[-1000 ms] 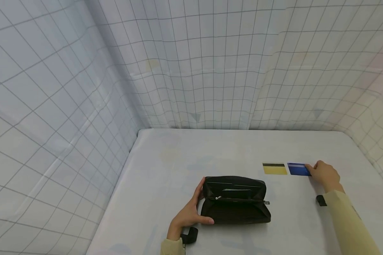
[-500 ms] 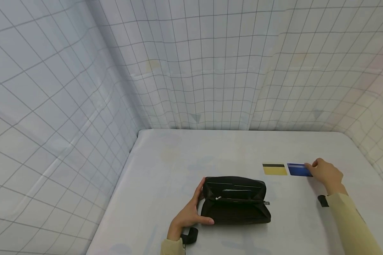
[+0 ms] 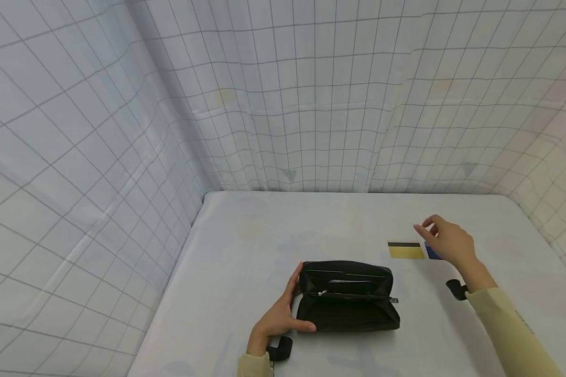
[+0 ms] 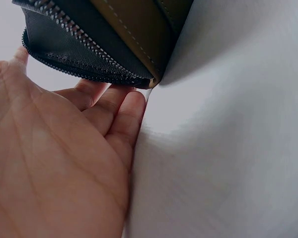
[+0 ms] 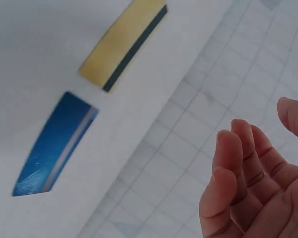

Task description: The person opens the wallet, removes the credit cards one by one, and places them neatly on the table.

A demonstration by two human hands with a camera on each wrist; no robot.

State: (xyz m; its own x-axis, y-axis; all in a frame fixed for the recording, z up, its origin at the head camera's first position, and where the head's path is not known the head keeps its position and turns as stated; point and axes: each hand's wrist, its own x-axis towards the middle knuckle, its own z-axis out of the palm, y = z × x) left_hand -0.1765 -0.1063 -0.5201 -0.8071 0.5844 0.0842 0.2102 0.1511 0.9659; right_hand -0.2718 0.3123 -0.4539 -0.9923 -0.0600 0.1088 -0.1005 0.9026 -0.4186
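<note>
"How do the fingers sit?"

"The left hand (image 3: 278, 317) has thumb and fingers round the left end of the long black leather-look zip wallet (image 3: 349, 320), gripping it. The right hand (image 3: 453, 243) holds nothing, thumb apart from loosely bent fingers."

"And how will the wallet handle?"

"It rests unzipped at the near middle of the white worktop (image 3: 264, 225). I'd expect it light and floppy, best steadied by one end."

"The cards?"

"Flat, to the wallet's far right: the yellow rectangular card (image 3: 406, 252) with a black stripe, then the blue plastic-looking card (image 5: 54, 148) beyond its right edge. Probably thin, stiff, slippery; pinch opposite edges."
</note>
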